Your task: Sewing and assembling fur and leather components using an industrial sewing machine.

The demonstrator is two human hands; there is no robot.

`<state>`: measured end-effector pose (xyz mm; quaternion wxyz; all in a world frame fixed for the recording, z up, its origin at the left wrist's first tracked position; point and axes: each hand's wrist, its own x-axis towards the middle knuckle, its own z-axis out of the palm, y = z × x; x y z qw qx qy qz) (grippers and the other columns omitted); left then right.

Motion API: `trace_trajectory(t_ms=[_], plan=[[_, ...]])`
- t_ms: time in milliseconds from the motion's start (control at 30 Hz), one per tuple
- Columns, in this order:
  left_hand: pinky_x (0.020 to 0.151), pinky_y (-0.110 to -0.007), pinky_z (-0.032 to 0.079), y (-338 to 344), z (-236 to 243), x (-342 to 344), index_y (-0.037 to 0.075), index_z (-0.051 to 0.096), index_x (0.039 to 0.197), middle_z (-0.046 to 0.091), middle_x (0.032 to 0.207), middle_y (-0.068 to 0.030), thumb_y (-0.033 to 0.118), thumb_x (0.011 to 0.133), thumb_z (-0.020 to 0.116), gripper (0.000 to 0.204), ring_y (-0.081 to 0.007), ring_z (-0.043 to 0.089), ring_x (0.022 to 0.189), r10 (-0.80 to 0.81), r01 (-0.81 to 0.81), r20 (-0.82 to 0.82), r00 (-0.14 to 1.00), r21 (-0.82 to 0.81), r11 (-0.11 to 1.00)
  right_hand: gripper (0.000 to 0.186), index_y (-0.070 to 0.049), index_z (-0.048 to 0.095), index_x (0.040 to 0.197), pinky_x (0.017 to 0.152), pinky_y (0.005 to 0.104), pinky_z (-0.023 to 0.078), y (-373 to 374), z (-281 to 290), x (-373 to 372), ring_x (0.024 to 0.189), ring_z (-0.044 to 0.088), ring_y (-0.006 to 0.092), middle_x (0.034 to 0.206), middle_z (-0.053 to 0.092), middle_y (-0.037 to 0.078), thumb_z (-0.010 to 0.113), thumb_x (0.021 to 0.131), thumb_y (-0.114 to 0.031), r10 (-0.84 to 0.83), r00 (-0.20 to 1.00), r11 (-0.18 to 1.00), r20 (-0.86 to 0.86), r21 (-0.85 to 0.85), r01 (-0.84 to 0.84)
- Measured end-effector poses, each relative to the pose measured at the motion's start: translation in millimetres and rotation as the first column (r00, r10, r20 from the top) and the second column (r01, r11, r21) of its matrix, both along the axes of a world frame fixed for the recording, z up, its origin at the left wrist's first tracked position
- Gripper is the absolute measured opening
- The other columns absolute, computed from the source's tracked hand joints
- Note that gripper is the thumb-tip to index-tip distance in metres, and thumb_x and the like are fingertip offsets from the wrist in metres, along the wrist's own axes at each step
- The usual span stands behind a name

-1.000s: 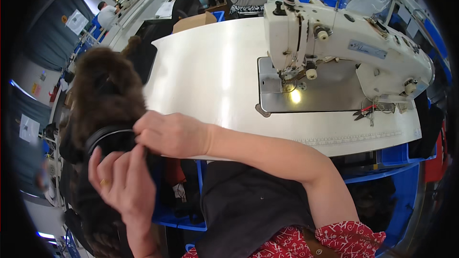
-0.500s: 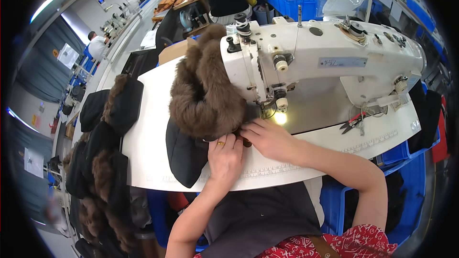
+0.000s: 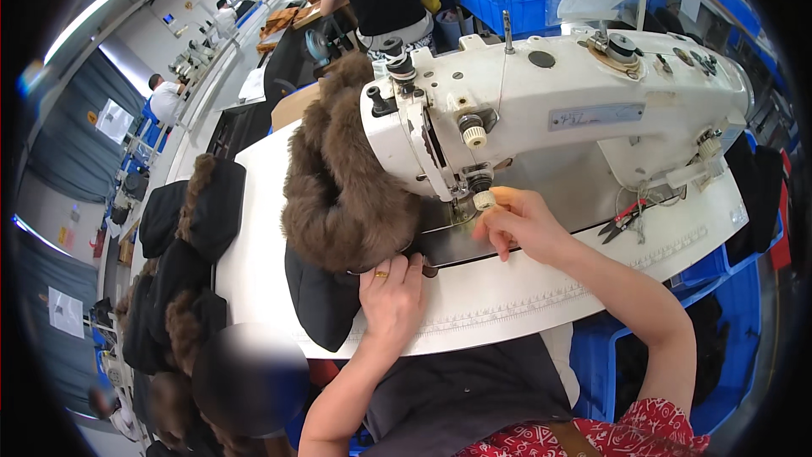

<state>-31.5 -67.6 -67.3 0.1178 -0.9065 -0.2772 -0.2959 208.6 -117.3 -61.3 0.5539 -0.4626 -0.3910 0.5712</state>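
Touching furry cloth [image 3: 342,195] on white tabletop [image 3: 256,237], blue bin [image 3: 507,13] beyond, is the left hand [image 3: 392,300], right hand [image 3: 523,228] beside machine [image 3: 516,93] — grips unclear.

Left hand [image 3: 393,298] palm-down, right hand [image 3: 530,225] seemingly half-curled

Head-worn fisheye view, angled downward

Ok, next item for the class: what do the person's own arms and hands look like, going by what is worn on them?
The left hand is ungloved, with a gold-coloured ring on one finger. The right hand is ungloved too. A short red sleeve with white line figures shows on the right arm; no left sleeve is visible.
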Motion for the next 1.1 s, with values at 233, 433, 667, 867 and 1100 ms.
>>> trace_trajectory(t_ms=[233, 433, 667, 867, 1100], plan=[[0.084, -0.037, 0.045, 1.1, -0.5, -0.7, 0.0, 0.07, 0.094, 0.057, 0.08, -0.0077, 0.007, 0.072, 0.067, 0.023, -0.0237, 0.059, 0.083, -0.006, 0.007, -0.019, 1.0, 0.027, 1.0, 0.014, 0.0, 0.065, 0.095, 0.048, 0.0264, 0.048, -0.7, -7.8, -20.0, 0.048, 0.055, 0.0111, 0.084, 0.069, 0.009, 0.062, 0.094, -0.014, -0.091, 0.87, 0.986, 0.485, 0.169, 0.009], [0.084, -0.04, 0.046, -0.9, -4.1, -0.7, -0.001, 0.069, 0.096, 0.062, 0.089, -0.0097, 0.009, 0.07, 0.067, 0.027, -0.0254, 0.061, 0.088, -0.028, 0.028, -0.016, 0.999, 0.019, 0.999, 0.03, -0.006, 0.065, 0.113, 0.062, 0.0364, 0.054, 0.2, -11.9, -62.3, 0.071, 0.066, 0.0251, 0.102, 0.067, 0.008, 0.07, 0.085, -0.017, -0.506, 0.539, 0.66, 0.673, 0.705, -0.261], [0.097, -0.047, 0.043, 1.4, -33.9, -14.6, 0.001, 0.061, 0.121, 0.062, 0.113, -0.0161, 0.011, 0.075, 0.068, 0.047, -0.0347, 0.058, 0.112, -0.074, 0.134, 0.229, 0.971, -0.261, 0.956, 0.08, 0.005, 0.036, 0.144, 0.11, 0.0544, 0.032, 9.8, 16.1, -138.2, 0.135, 0.031, 0.0553, 0.146, 0.03, 0.038, 0.062, 0.09, -0.048, -0.451, 0.485, 0.689, 0.749, 0.638, -0.344], [0.099, -0.042, 0.043, 4.4, -39.5, -14.1, 0.002, 0.06, 0.126, 0.06, 0.123, -0.0168, 0.011, 0.079, 0.071, 0.049, -0.0306, 0.055, 0.118, -0.034, 0.171, 0.276, 0.961, -0.493, 0.853, 0.083, 0.018, 0.041, 0.133, 0.107, 0.0519, 0.038, 83.0, 39.6, -163.6, 0.126, 0.043, 0.0538, 0.138, 0.038, 0.042, 0.053, 0.093, -0.053, -0.29, 0.273, 0.891, 0.917, 0.363, -0.272], [0.068, -0.049, 0.051, 31.9, -23.7, -4.8, 0.004, 0.071, 0.096, 0.069, 0.083, -0.0131, 0.014, 0.064, 0.076, 0.034, -0.0363, 0.067, 0.077, -0.155, 0.178, 0.145, 0.977, -0.164, 0.97, 0.069, 0.019, 0.05, 0.124, 0.095, 0.0432, 0.05, 126.3, 47.0, -158.2, 0.115, 0.057, 0.0396, 0.126, 0.052, 0.037, 0.053, 0.095, -0.044, -0.01, 0.226, 0.958, 0.974, 0.074, -0.277]])
